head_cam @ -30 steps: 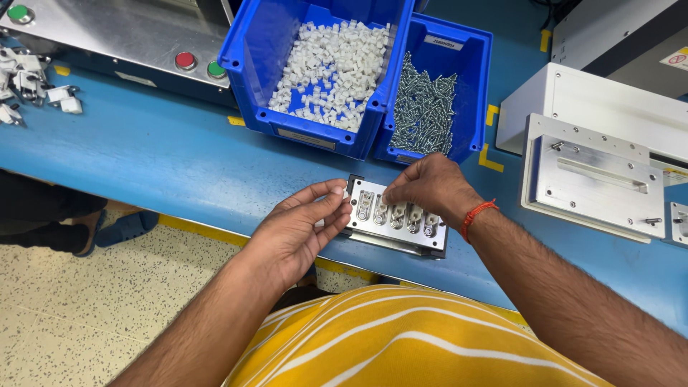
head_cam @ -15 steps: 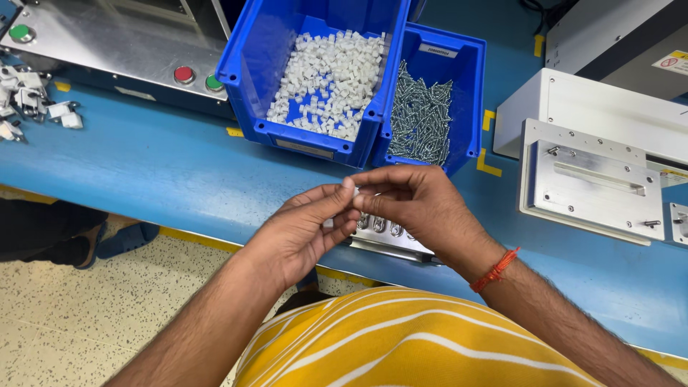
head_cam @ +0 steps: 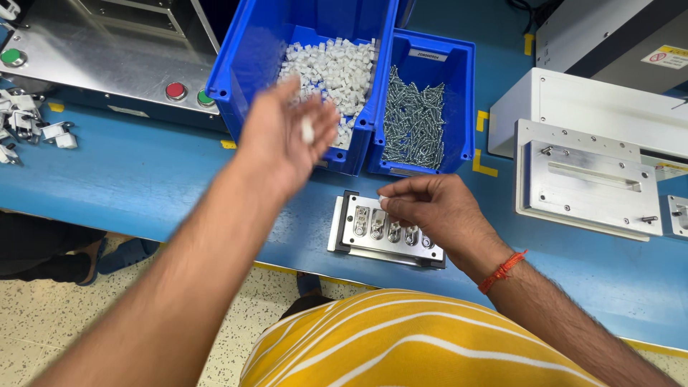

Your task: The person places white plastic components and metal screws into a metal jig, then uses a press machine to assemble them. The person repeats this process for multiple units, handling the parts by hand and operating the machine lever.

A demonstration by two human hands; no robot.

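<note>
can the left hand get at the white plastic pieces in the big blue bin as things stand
Probably yes. The left hand is raised at the open-topped big blue bin, and nothing covers the white plastic pieces. It is motion-blurred, so its exact height is unclear.

1. You are at an assembly station in a small-parts factory or workshop, seated at a blue-topped table (head_cam: 143,179) marked with yellow tape corners (head_cam: 481,143).
2. Two blue plastic bins sit ahead of you: the larger bin (head_cam: 244,72) holds small white plastic parts (head_cam: 337,68), the smaller bin (head_cam: 459,64) a heap of metal screws (head_cam: 414,118).
3. A metal fixture plate (head_cam: 383,233) with a row of slots lies at the table edge.
4. To your left, a steel machine panel (head_cam: 93,61) carries a red push button (head_cam: 175,91) and green ones (head_cam: 12,56).
5. To your right stands a white machine housing (head_cam: 595,107) fronted by an aluminium plate (head_cam: 588,179).
6. Speckled terrazzo floor (head_cam: 86,322) shows below.
</note>
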